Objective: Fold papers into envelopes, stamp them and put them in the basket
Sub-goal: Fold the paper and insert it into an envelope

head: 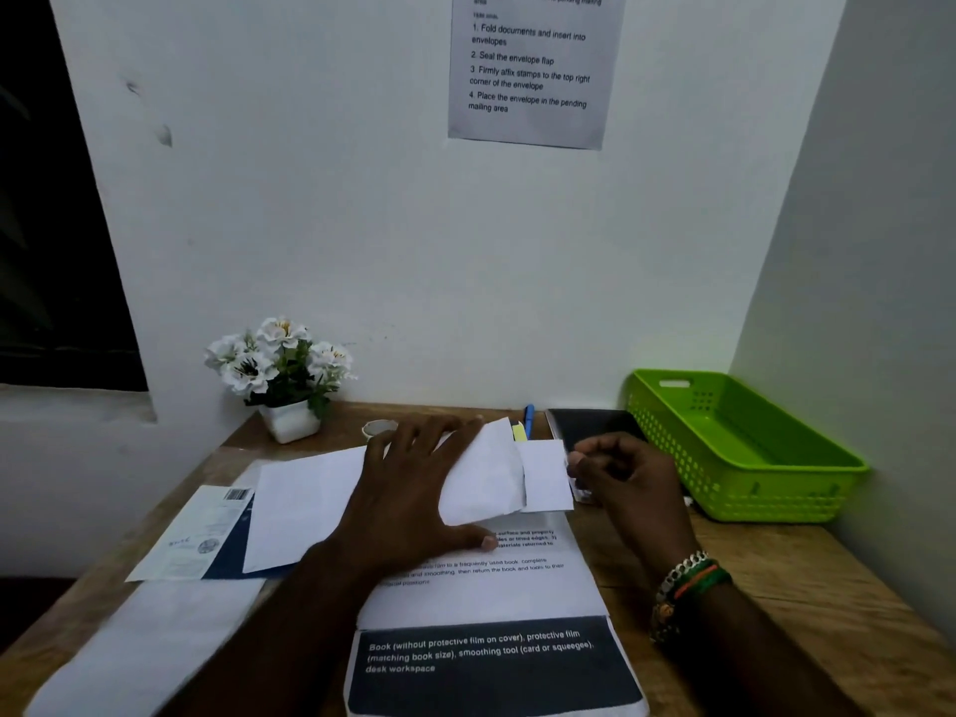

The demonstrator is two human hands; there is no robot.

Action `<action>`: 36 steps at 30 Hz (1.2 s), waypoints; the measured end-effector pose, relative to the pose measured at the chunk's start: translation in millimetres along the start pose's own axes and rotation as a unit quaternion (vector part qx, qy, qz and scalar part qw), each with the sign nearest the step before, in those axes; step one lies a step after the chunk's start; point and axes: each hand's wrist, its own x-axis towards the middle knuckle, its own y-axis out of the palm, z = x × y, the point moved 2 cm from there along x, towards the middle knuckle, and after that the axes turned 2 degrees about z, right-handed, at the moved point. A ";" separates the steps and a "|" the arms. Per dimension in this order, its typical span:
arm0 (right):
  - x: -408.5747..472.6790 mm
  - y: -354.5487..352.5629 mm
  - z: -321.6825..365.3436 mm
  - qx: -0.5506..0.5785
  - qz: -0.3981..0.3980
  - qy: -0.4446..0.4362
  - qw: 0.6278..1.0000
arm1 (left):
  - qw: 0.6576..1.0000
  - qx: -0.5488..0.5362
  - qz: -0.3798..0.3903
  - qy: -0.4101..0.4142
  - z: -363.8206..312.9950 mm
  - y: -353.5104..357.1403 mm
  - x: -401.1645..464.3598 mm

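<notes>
— What are the 2 hands doing at the bench (807, 571)?
— Left hand (414, 489) lies spread flat on a white envelope (486, 478); right hand (628, 483), fingers curled, pinches its folded paper (543, 473) beside the green basket (807, 489).

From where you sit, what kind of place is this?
Probably a small desk set up for preparing mail. An instruction sheet on the wall lists folding, sealing and stamping steps, a green basket waits at the right, and papers cover the wooden desk.
</notes>
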 end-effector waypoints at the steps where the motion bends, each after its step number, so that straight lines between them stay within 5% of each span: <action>1: -2.0 2.6 0.2 -0.006 0.017 -0.001 1.000 | 1.000 0.001 0.003 0.001 -1.0 1.0 0.1; 12: -25.5 27.0 11.5 0.043 0.150 0.010 0.988 | 1.000 0.011 0.019 0.021 -13.0 7.3 1.4; 18: -19.5 19.1 14.9 -0.008 0.043 -0.016 0.999 | 1.000 0.016 -0.005 0.007 -12.0 6.1 1.2; 22: -20.0 22.2 5.0 0.009 0.055 0.053 0.997 | 0.999 0.022 -0.029 0.005 -17.8 3.3 0.4; 36: -17.2 26.0 -1.7 0.030 -0.003 0.033 0.999 | 0.998 0.036 -0.041 -0.007 -27.3 -0.5 2.0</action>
